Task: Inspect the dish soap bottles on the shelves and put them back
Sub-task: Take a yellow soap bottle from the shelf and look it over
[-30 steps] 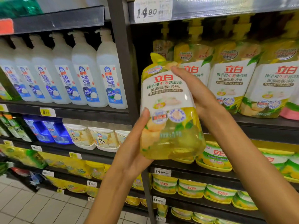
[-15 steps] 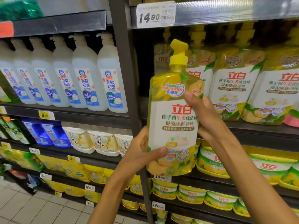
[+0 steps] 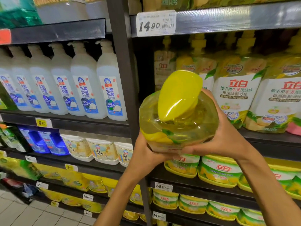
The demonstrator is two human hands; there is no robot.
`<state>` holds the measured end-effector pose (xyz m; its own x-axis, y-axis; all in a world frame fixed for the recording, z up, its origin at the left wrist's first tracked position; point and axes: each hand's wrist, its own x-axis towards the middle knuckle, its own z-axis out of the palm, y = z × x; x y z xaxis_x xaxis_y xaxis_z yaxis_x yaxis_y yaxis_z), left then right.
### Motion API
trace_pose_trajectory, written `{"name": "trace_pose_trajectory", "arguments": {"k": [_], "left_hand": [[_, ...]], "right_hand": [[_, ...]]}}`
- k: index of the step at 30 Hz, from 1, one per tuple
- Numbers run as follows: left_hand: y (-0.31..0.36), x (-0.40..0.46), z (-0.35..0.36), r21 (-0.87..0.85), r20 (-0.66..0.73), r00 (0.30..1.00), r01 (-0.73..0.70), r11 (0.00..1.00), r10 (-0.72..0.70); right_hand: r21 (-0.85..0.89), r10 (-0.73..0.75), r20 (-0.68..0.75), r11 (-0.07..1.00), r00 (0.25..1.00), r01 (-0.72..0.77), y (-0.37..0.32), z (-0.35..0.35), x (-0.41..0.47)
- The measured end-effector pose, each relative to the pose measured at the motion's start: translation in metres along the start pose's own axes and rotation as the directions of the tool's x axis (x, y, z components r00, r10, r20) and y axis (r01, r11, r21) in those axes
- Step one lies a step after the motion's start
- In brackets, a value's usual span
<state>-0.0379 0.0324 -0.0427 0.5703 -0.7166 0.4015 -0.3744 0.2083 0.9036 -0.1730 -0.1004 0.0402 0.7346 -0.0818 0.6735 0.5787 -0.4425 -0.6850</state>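
Observation:
I hold a yellow dish soap bottle [image 3: 178,121] with both hands in front of the shelves, tipped so its yellow pump top [image 3: 179,95] faces me. My left hand [image 3: 146,154] grips the bottle's lower left side from beneath. My right hand [image 3: 223,137] grips its right side, fingers wrapped behind it. More bottles of the same soap [image 3: 234,95] stand on the shelf [image 3: 268,139] behind, with a gap at the left end of their row.
White pump bottles [image 3: 84,93] line the left shelf. A dark upright post [image 3: 125,70] divides the two shelf bays. Yellow-green tubs [image 3: 219,172] and blue and cream containers [image 3: 101,150] fill the lower shelves. A price tag reading 14.90 [image 3: 156,23] hangs above. Tiled floor [image 3: 24,214] lies at the lower left.
The bottle went from label-forward and upright to tipped toward me, pump top facing the camera. Both hands shifted lower around its body.

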Motion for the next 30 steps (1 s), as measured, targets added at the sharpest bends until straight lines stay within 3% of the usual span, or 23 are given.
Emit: {"name": "trace_pose_trajectory", "arguments": {"k": [6,9,15,20,24,30], "left_hand": [[0.003,-0.002,0.002,-0.075,-0.053,0.998,-0.041,0.996,0.037],[0.005,-0.009,0.010,-0.163,-0.087,0.996,0.010,0.987,-0.024],[0.003,-0.014,0.016,-0.374,-0.054,0.984,0.136,0.918,-0.168],[0.000,-0.016,0.013,-0.402,-0.010,0.968,0.225,0.888,-0.250],[0.000,-0.017,0.011,-0.526,0.031,0.958,0.259,0.810,-0.286],[-0.005,-0.010,0.011,-0.642,0.155,0.942,0.326,0.694,-0.299]], "right_hand": [[0.038,0.025,-0.150,0.999,0.988,-0.019,0.005,0.004,0.003],[0.074,0.085,-0.258,0.995,0.962,-0.068,0.009,0.009,0.008],[0.363,0.361,-0.450,0.909,0.817,-0.202,0.016,0.018,0.022],[0.491,0.442,-0.430,0.846,0.787,-0.207,0.017,0.015,0.026],[0.248,0.352,-0.370,0.929,0.860,-0.274,0.014,0.010,0.022],[0.305,0.328,-0.373,0.927,0.868,-0.219,0.010,0.022,0.025]]}}
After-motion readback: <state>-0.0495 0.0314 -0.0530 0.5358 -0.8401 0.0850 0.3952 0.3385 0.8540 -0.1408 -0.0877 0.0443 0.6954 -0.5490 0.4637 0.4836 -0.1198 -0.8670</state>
